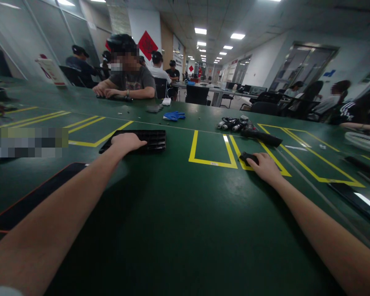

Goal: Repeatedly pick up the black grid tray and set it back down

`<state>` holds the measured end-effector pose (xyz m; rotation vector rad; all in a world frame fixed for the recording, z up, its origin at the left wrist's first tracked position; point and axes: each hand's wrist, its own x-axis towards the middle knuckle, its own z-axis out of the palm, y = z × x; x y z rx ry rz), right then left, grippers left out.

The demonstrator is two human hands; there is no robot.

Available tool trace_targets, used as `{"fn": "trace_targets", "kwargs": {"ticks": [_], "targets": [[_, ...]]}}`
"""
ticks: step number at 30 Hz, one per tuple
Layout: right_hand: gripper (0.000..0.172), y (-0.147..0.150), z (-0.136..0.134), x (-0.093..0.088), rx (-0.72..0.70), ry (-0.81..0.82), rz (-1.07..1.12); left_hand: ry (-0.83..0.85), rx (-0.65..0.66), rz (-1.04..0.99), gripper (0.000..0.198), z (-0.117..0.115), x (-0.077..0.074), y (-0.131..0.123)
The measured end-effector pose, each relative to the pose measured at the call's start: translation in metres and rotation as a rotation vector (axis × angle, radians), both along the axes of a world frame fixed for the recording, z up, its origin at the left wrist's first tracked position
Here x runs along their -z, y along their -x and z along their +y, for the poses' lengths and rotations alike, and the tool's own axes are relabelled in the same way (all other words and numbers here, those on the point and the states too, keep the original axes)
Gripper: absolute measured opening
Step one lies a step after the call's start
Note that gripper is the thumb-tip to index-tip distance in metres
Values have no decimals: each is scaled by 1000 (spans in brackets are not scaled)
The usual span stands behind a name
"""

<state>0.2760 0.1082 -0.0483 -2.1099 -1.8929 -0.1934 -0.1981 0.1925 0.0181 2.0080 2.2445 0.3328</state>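
Note:
My left hand [128, 142] lies over a flat black slatted tray [156, 141] on the green table. Its thumb stretches along the tray's near side, while the other fingers are mostly hidden behind the hand. To the right, my right hand [266, 167] has its fingers closed around a small black object [248, 158], whose kind I cannot make out. That object sits low at the table, at the corner of a yellow tape outline [242, 165]. Just beyond it lie a long black tubular piece [262, 137] and a bundle of black cables with silvery cylinders [233, 123].
A blue glove [174, 116] lies toward the far edge of the green table [185, 230]. A dark mat with an orange rim [40, 197] is under my left forearm. Across the table sits a person [135, 78]. Dark flat items [357, 201] lie at the right.

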Motion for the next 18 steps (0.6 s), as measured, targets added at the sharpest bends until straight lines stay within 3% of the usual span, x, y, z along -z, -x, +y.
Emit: {"fn": "trace_targets", "kwargs": {"ticks": [5,8,11,13,15,18], "targets": [[42,33,-2,-2,-99,-25,127,192,46,243,47,-12,-1,-15],[37,76,-8,-6,-240,25,322,51,127,205,46,-29,10,-42],[38,114,-16,-7,-393,38,530,-115,274,-27,46,-49,24,-79],[42,128,-20,-5,-456,15,673,-142,382,-230,43,-62,32,-102],[42,132,-24,-5,-540,-19,759,-140,485,-387,39,-75,38,-119],[42,129,-30,-10,-704,5,712,-113,617,-536,37,-92,46,-132]]}}
